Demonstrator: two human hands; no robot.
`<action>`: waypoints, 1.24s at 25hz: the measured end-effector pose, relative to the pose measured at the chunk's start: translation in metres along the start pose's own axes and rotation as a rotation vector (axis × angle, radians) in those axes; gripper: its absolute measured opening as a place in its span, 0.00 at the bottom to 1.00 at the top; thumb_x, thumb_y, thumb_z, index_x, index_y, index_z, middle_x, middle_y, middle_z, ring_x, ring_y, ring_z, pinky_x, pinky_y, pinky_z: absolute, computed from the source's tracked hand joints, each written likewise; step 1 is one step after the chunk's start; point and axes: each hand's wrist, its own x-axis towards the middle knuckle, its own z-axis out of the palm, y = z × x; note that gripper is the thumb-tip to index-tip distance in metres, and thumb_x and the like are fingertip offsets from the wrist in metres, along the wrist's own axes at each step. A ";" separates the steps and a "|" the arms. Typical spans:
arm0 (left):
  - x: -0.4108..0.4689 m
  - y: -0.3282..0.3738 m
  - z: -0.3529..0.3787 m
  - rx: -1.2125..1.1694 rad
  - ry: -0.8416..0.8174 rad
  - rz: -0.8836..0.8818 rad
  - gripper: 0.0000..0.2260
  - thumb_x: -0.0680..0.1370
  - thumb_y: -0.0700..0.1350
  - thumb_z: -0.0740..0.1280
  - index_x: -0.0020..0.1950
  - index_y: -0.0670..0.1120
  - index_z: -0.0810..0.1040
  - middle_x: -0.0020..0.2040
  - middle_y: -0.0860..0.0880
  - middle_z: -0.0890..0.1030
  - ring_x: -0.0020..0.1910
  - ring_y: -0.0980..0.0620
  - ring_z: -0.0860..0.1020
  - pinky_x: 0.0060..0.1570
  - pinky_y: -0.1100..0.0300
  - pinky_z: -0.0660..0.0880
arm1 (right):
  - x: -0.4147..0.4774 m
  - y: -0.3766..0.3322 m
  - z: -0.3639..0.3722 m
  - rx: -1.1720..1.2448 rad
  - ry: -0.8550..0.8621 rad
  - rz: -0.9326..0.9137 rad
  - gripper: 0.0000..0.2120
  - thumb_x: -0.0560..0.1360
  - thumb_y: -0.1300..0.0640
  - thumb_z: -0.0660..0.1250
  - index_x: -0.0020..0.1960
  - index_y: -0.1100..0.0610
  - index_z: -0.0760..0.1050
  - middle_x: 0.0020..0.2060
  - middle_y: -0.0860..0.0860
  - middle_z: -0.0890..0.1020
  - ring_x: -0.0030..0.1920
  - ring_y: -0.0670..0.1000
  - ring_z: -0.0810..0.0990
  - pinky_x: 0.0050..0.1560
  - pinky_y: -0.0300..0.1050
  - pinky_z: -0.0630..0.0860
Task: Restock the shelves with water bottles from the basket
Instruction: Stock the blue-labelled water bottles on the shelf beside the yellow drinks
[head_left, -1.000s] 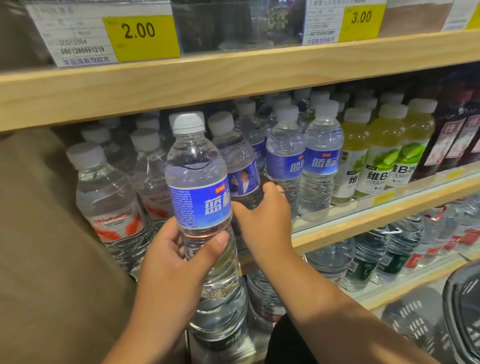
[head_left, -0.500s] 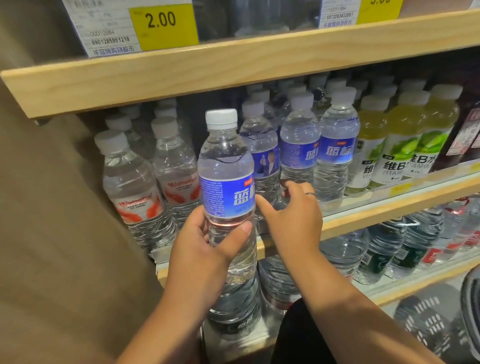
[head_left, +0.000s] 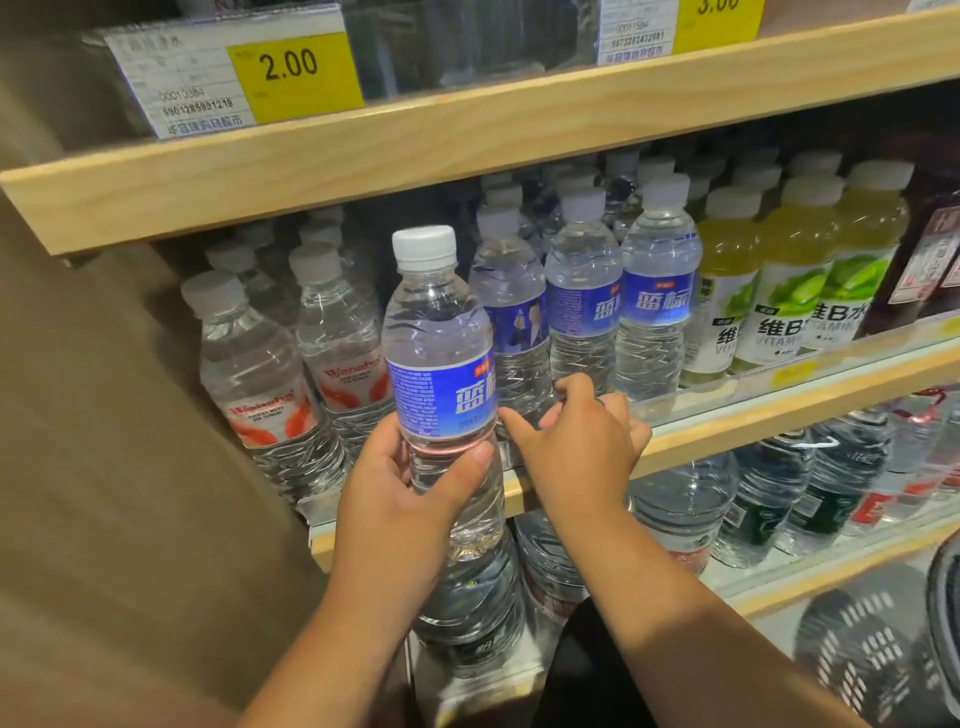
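Pulled right grip (head_left: 582, 441) back from blue-label bottles (head_left: 582, 312) to shelf (head_left: 753, 423) edge; loose now, holding nothing. Holding 1 water bottle (head_left: 441, 374) upright in left grip (head_left: 395, 499), just before gap left of them. Probably ready to slot in. Front row: 3 blue-label, 2 red-label bottles (head_left: 260, 384), 3 green-label bottles (head_left: 779, 312).

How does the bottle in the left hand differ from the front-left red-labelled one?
The held bottle wears a blue label; the red-labelled bottle a white-and-red one. The left hand grips the held bottle off the shelf; the red-labelled bottle stands on it. Both are clear and white-capped.
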 end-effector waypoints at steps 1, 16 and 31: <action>0.000 -0.001 -0.001 -0.005 -0.003 -0.003 0.21 0.66 0.48 0.76 0.57 0.47 0.79 0.49 0.50 0.85 0.49 0.51 0.84 0.53 0.50 0.79 | 0.000 0.001 0.003 -0.021 -0.008 0.008 0.30 0.67 0.31 0.67 0.59 0.50 0.70 0.40 0.45 0.81 0.56 0.50 0.72 0.52 0.50 0.58; 0.010 -0.001 0.001 -0.002 0.015 0.060 0.20 0.66 0.53 0.74 0.55 0.49 0.79 0.50 0.49 0.85 0.50 0.48 0.83 0.55 0.46 0.78 | 0.002 0.003 -0.010 0.137 -0.169 -0.012 0.05 0.75 0.46 0.67 0.42 0.45 0.72 0.34 0.40 0.77 0.55 0.48 0.71 0.49 0.44 0.55; 0.049 -0.009 0.030 0.236 0.203 0.139 0.14 0.73 0.43 0.73 0.49 0.52 0.68 0.46 0.59 0.76 0.43 0.68 0.75 0.42 0.76 0.69 | 0.003 0.013 -0.017 0.169 -0.195 -0.085 0.06 0.75 0.52 0.66 0.52 0.45 0.75 0.45 0.39 0.78 0.56 0.47 0.74 0.57 0.47 0.59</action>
